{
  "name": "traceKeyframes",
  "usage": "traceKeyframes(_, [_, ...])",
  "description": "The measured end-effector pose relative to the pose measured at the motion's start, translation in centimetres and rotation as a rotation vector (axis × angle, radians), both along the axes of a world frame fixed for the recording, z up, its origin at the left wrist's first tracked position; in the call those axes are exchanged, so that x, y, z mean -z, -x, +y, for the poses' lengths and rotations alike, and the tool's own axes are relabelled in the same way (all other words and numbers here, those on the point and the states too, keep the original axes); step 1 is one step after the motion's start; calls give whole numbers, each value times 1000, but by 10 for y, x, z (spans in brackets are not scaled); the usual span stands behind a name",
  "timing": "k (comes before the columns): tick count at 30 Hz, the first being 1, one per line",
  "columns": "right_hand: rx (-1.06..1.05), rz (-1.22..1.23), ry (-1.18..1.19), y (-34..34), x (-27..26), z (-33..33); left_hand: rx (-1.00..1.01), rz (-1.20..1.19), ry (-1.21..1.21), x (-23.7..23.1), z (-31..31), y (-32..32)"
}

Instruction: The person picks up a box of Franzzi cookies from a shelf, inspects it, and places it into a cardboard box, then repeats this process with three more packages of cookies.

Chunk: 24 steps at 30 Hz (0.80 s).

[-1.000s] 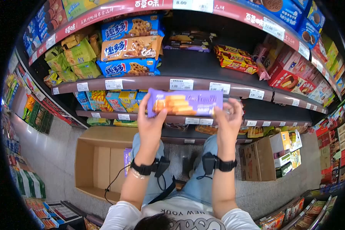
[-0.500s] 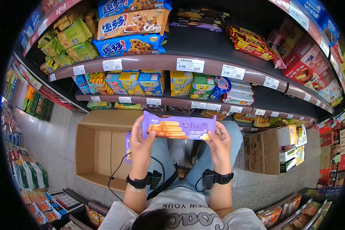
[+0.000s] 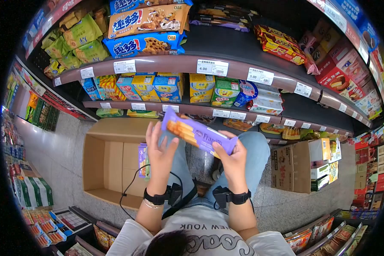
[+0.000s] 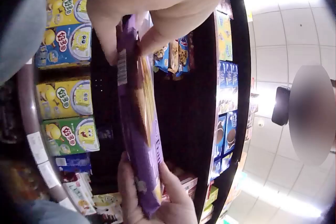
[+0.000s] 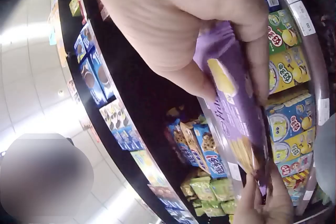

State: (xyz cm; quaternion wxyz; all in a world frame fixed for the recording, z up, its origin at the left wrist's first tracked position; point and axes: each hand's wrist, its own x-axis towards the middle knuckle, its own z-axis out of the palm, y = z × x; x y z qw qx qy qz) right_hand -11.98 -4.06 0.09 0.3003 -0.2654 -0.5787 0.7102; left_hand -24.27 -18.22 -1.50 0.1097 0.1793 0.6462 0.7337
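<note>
A purple packet of Franzzi biscuits [image 3: 196, 132] hangs tilted in front of the lower shelves, its left end higher. My right hand [image 3: 232, 158] grips its right end, thumb across the front. Beside the other end, my left hand [image 3: 160, 145] has its fingers spread and the thumb apart; in the left wrist view that end lies between this thumb and the fingers. To the left on the floor stands an open cardboard box [image 3: 91, 166] with several purple packets [image 3: 142, 153] at its right side, partly hidden by my left arm.
Cookie packs [image 3: 147, 23] and green snack bags [image 3: 83, 32] stand on the shelf ahead. Further back lie dark and purple packs [image 3: 222, 19]. Small boxes [image 3: 202, 88] line the shelf below. A second cardboard box [image 3: 290, 168] with cartons is to the right.
The packet came down from shelf-edge height, then tilted, its left end rising and its right end dropping. My left fingers loosened from its end; the right hand kept its grip.
</note>
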Motion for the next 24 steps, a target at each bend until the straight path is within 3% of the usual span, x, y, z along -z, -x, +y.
traceKeyframes(2, [76, 15, -70, 11, -1, -7, 68, 188, 253, -10, 0, -6])
traceKeyframes(3, [113, 24, -103, 16, -3, -11, 174, 215, 234, -12, 2, -8])
traceKeyframes(5, [-27, 45, -115, 19, -14, -20, 385, 266, 195, -16, 7, -18])
traceKeyframes(6, [-116, 132, -60, 21, -12, -27, 361, 139, -32, -21, 15, -29])
traceKeyframes(7, [-205, 216, -3, 22, -11, -32, 375, 54, -67, -17, 11, -28])
traceKeyframes(8, [-333, 220, -72, 20, -11, -31, 388, -32, -102, -10, 6, -25])
traceKeyframes(10, [-389, 134, -233, 16, -16, -33, 367, -203, -258, -15, 4, -23])
traceKeyframes(14, [-459, 97, -451, 16, -14, -32, 203, -484, -232, -32, 0, -12])
traceKeyframes(17, [-399, 108, -364, 17, -10, -31, 158, -534, -284, -26, -2, -4])
traceKeyframes(19, [-131, 82, -187, 18, -1, -26, 174, -591, -329, -31, -5, 0])
traceKeyframes(24, [152, 52, -88, 11, 9, 21, 232, -599, -280, -24, -22, 9])
